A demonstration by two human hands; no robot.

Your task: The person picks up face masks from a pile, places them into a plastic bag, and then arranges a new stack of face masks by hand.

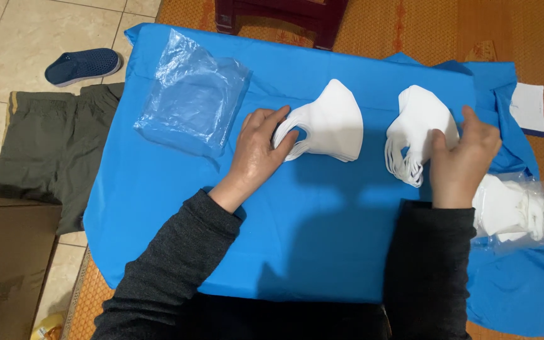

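On blue cloth (322, 233): left hand (256, 154) grips white mask stack (335, 123) by loops; right hand (464, 160) holds second mask stack (420, 119); bare cloth between stacks; clear bags (193, 94) near left edge

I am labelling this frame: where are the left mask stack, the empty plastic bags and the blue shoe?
left mask stack (335, 123), head view, white front panel
empty plastic bags (193, 94), head view, middle
blue shoe (82, 65), head view, upper

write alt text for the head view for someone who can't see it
Seen from above, a person's left hand grips one stack of white face masks and the right hand another stack, over a blue cloth. Empty clear plastic bags lie at the left, and a bagged pack of masks at the right.
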